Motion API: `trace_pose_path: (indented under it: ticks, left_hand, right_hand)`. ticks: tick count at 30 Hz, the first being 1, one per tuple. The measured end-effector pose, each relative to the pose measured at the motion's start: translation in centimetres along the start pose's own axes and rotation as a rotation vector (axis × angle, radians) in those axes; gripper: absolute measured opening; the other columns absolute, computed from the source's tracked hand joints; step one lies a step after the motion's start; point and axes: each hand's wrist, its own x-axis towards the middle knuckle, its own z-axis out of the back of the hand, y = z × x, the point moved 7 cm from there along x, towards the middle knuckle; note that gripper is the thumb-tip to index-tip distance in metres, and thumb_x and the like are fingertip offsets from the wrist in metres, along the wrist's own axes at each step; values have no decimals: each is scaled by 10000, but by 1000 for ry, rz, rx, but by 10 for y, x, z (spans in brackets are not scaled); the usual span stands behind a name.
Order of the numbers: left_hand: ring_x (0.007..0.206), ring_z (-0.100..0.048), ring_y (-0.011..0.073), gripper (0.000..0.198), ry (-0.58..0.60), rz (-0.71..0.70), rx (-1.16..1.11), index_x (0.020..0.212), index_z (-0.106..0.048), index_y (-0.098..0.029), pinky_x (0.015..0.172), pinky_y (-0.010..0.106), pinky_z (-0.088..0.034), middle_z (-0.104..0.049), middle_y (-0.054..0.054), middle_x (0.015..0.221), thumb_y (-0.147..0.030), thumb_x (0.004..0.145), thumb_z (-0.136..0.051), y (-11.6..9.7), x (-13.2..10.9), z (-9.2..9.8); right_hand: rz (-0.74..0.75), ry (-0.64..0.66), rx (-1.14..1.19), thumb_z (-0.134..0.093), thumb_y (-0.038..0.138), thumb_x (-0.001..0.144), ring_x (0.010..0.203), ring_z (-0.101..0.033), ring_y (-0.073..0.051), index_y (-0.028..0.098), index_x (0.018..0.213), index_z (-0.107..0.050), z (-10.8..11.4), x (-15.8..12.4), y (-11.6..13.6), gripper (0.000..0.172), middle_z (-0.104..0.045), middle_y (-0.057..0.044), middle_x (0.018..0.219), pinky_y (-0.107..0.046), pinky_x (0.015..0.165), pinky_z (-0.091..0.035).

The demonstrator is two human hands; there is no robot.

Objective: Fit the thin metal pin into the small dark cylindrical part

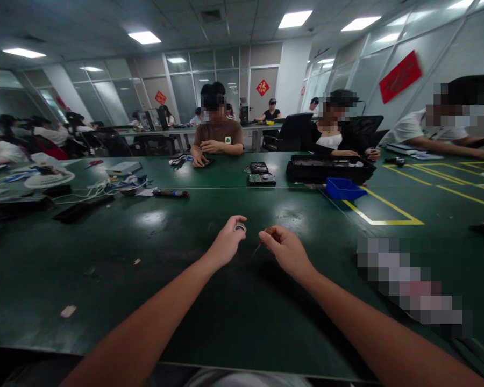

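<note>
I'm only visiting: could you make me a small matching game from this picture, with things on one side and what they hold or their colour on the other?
1 left hand
2 right hand
3 bin
4 tape lines

a yellow
b holds a small round part
c blue, by the black case
d holds a thin tool

Pairs: 1-b, 2-d, 3-c, 4-a

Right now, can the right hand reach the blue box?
Probably not without leaning: the right hand holds a thin tool, and the blue box sits far across the table, nothing between.
</note>
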Motion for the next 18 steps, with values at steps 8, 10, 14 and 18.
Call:
trace_pose_path:
  ticks: [8,10,14,18]
  left_hand:
    - [1036,-612,203,268,-18,-172,47,1085,-586,-189,971,359,-459,-641,61,1087,-138,822,-607,11,1,17]
    - [1080,-616,210,295,-5,-191,29,1123,-608,-198,1002,372,-458,-648,67,1147,-149,833,-626,14,1,19]
    - [1185,-597,223,395,-14,-194,93,1216,-630,-228,1073,398,-422,-649,65,1253,-132,833,-652,17,0,20]
    - [1140,-627,228,407,-44,-159,158,1213,-637,-222,1040,400,-452,-680,61,1213,-132,819,-686,18,-1,19]
  right_hand:
    - [-34,6,-7,-631,537,870,658,-590,-181,214,807,-629,-1,-1,-3,329,-653,-13,735,-321,625,-447]
    - [-33,3,-1,-624,532,877,656,-593,-178,216,811,-627,0,0,-4,323,-653,-9,739,-321,631,-455]
    - [-20,-14,27,-622,528,880,645,-589,-171,218,805,-624,2,-1,-3,319,-643,0,720,-317,636,-461]
    - [-13,-32,46,-640,531,863,640,-585,-171,216,781,-619,5,0,-1,326,-640,-1,702,-315,631,-458]
